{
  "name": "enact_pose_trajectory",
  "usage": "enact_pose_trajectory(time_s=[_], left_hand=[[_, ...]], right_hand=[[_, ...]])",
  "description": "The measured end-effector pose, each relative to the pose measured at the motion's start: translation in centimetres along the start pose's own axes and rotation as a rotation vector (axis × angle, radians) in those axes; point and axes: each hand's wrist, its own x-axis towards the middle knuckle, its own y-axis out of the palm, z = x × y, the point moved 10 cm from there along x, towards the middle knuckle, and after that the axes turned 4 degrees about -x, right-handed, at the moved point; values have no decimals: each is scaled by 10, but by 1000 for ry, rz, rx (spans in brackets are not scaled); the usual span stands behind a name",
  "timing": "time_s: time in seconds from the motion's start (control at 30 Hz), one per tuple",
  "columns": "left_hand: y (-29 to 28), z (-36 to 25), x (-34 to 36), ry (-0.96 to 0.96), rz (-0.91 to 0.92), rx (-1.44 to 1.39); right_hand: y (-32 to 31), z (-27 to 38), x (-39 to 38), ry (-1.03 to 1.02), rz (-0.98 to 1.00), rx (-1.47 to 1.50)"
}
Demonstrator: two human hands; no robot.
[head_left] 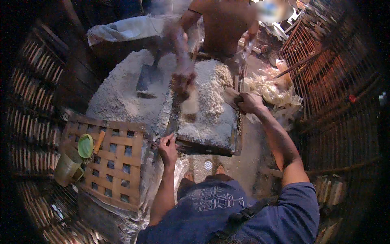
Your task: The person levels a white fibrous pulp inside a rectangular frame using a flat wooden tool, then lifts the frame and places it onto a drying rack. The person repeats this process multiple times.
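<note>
A dark-rimmed rectangular tray (205, 148) in front of me holds pale, crumbly, powdery material (209, 87). My right hand (250, 103) is closed round a flat wooden piece (230, 96), whose end meets the material at the tray's right side. At the near left corner, my left hand (167, 148) has its fingers bent and closed on the tray's rim. Across from me another person's hand (185, 79), blurred by motion, reaches over the tray's left side. That person's other hand (240, 63) is by the far right edge.
Left of the tray lies a large pale powdery heap (122, 91) with a dark shovel blade (145, 77) in it. Nearer are a woven slatted panel (120, 166), a green lid (85, 145) and a translucent jug (67, 170). Crumpled plastic bags (278, 87) lie at right, beside slatted walls (308, 44).
</note>
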Motion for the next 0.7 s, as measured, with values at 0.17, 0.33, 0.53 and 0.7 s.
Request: enact_pose_trajectory(time_s=[0.17,0.33,0.53,0.7], left_hand=[[-3,1,-6,13,-34,26],[-9,20,-14,-56,-50,-47],[0,-17,-7,32,0,80],[-4,5,-9,1,-36,-5]], right_hand=[[-6,-6,31,6,-120,-19],[15,-30,52,54,96,-48],[14,-58,94,75,27,-36],[-21,-28,107,-29,-312,-11]])
